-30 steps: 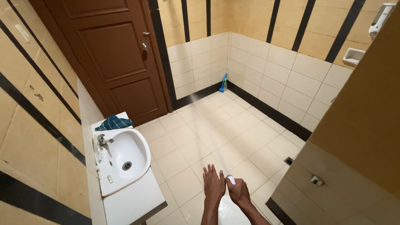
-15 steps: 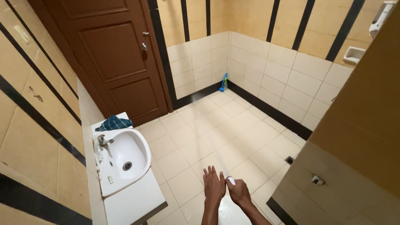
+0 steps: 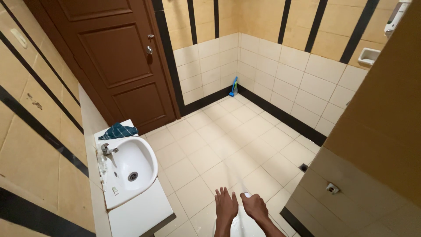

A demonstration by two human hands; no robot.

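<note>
My right hand (image 3: 255,207) is at the bottom of the view, closed on a small white spray nozzle (image 3: 247,194). A thin jet of water (image 3: 230,173) runs from the nozzle over the cream floor tiles (image 3: 228,131) towards the far corner. My left hand (image 3: 226,205) hovers right beside it, palm down and fingers spread, holding nothing. Under both wrists shows a pale white surface (image 3: 243,227), cut off by the frame edge.
A white sink (image 3: 151,173) with a tap (image 3: 106,149) and a dark checked cloth (image 3: 117,131) stands at the left wall. The brown door (image 3: 118,61) is shut. A blue brush (image 3: 233,87) leans in the far corner; a floor drain (image 3: 303,167) lies right.
Both hands have stayed almost in place at the bottom of the view, and the water jet keeps running across the floor.
</note>
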